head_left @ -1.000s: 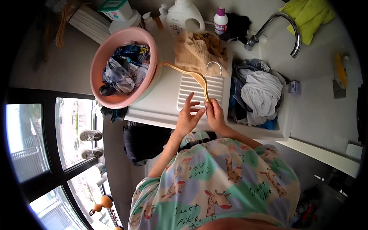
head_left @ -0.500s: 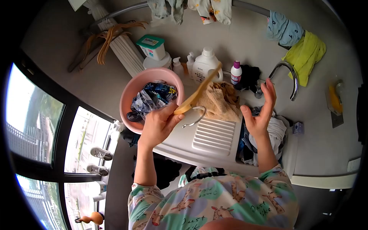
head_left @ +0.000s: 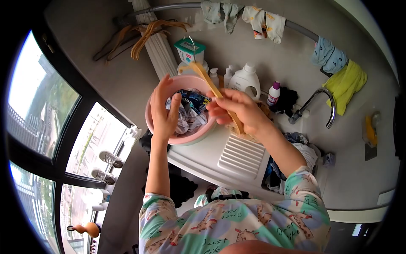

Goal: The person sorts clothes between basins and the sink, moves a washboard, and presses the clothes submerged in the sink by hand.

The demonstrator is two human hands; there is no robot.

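Note:
A wooden hanger [head_left: 215,90] with a metal hook is raised over the counter, its hook pointing up toward the wall. My right hand [head_left: 237,111] grips one arm of it between thumb and fingers. To its left, my left hand [head_left: 165,111] is held up with fingers apart, holding nothing, in front of the pink basin [head_left: 151,119]. Dark and grey clothes [head_left: 192,114] lie in that basin. Behind my right hand, a tan cloth [head_left: 250,136] is mostly hidden above the ribbed washboard [head_left: 243,154].
More hangers [head_left: 148,36] hang on the curved rail [head_left: 173,6], along with small garments [head_left: 275,26]. Bottles [head_left: 245,80] stand along the wall. The faucet [head_left: 331,103] rises by the sink, which holds clothes [head_left: 306,154]. A yellow-green towel [head_left: 347,86] hangs at right.
The hanger has passed from my left hand to my right hand, which has moved left across the counter. My left hand has let go and opened. The view has tilted up toward the rail.

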